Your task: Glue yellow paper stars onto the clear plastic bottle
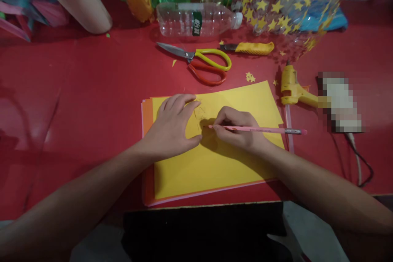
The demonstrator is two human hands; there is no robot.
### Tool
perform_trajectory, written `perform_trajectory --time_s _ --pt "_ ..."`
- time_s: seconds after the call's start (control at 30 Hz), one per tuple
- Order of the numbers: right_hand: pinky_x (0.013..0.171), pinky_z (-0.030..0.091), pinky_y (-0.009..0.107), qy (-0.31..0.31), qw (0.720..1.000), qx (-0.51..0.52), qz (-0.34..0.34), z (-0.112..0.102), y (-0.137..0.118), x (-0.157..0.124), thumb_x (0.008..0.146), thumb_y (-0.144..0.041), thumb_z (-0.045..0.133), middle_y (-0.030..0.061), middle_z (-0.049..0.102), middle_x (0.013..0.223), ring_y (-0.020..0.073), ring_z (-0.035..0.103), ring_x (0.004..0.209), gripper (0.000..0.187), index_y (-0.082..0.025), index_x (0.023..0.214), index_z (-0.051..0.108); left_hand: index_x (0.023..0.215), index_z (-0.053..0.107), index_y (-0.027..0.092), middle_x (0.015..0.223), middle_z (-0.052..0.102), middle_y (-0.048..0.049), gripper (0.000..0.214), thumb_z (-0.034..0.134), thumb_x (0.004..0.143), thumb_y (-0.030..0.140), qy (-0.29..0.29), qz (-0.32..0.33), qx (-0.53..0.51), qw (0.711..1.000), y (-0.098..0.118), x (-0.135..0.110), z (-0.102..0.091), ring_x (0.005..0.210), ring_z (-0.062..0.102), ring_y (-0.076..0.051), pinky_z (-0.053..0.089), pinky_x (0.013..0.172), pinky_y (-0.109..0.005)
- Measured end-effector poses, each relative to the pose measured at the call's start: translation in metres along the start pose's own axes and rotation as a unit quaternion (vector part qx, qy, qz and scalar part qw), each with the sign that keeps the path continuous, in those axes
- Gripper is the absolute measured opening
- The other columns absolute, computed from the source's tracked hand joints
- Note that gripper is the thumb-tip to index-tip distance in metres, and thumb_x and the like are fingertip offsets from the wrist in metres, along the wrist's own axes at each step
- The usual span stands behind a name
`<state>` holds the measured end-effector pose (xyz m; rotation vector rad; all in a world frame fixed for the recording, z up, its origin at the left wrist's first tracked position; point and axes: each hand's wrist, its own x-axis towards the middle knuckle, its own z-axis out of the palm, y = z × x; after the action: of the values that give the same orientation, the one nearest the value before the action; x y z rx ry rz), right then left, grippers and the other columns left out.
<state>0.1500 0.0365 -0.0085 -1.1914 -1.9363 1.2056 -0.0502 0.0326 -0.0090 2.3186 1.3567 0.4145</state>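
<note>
My right hand (pixel 238 127) is closed around a pink pencil (pixel 267 129), its tip at the top sheet of yellow paper (pixel 196 176). The pencil's eraser end points right. Spread flat on the left part of the same sheet is my left hand (pixel 172 129), fingers apart and holding nothing. Between the two hands, small pencil lines (pixel 201 111) show on the yellow paper, including a triangle-like shape. Beneath the yellow sheet, edges of orange paper (pixel 149 163) and pink paper stick out.
Scissors (pixel 211 65), a yellow utility knife (pixel 253 48) and a yellow glue gun (pixel 290 86) lie beyond the paper on the red table (pixel 76 73). A clear bottle (pixel 211 20), star-covered clear plastic (pixel 276 6) and a white cylinder (pixel 89 8) stand or lie further back. A blurred-out device (pixel 342 102) with a cable is at right.
</note>
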Motion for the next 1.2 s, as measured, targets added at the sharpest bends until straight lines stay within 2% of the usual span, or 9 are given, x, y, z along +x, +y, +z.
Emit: perform_trajectory --time_s 0.2,0.3,0.53,0.93,1.2 --pt "0.047 0.028 0.024 0.009 1.0 0.002 0.0 -0.0002 0.0014 0.0 0.078 -0.022 0.054 -0.0073 0.047 0.054 0.0062 0.036 0.048 0.013 -0.022 0.068 0.046 0.133 0.05 0.021 0.138 0.044 -0.0149 0.061 0.061 0.078 0.043 -0.007 0.007 0.027 1.0 -0.0028 0.0002 0.0025 0.129 0.039 -0.035 0.03 0.108 -0.055" --pt "0.046 0.028 0.024 0.014 1.0 -0.001 -0.004 -0.0004 0.0004 0.0001 0.078 -0.021 0.055 -0.0077 0.046 0.053 0.006 0.035 0.048 0.013 -0.022 0.068 0.046 0.13 0.055 0.018 0.138 0.044 -0.017 0.058 0.061 0.078 0.043 -0.015 0.016 0.038 0.999 -0.0034 0.0003 0.0023 0.13 0.039 -0.036 0.029 0.108 -0.056" --pt "0.044 0.026 0.024 0.002 1.0 -0.001 -0.012 -0.0013 0.0001 -0.0002 0.075 -0.019 0.052 -0.007 0.045 0.053 0.0059 0.035 0.047 0.012 -0.021 0.066 0.044 0.131 0.055 0.023 0.139 0.043 -0.0139 0.058 0.061 0.076 0.043 -0.013 0.007 0.029 0.999 -0.0023 -0.0002 0.0005 0.131 0.038 -0.036 0.029 0.109 -0.056" --pt "0.041 0.024 0.021 -0.014 0.999 -0.015 -0.047 -0.0021 0.0011 0.0006 0.068 -0.015 0.047 -0.0065 0.042 0.052 0.0055 0.035 0.045 0.012 -0.022 0.06 0.04 0.133 0.054 0.017 0.14 0.042 -0.0175 0.064 0.063 0.076 0.043 -0.019 0.014 0.024 0.999 -0.0026 -0.0006 -0.0001 0.132 0.037 -0.037 0.027 0.11 -0.057" --pt "0.042 0.025 0.022 -0.021 0.999 -0.013 -0.04 -0.0016 0.002 0.0003 0.068 -0.016 0.047 -0.0064 0.042 0.052 0.0058 0.036 0.046 0.012 -0.022 0.06 0.04 0.133 0.054 0.017 0.14 0.043 -0.0175 0.064 0.063 0.076 0.044 -0.024 0.012 0.03 0.999 -0.0025 0.0001 -0.0011 0.131 0.038 -0.037 0.028 0.109 -0.058"
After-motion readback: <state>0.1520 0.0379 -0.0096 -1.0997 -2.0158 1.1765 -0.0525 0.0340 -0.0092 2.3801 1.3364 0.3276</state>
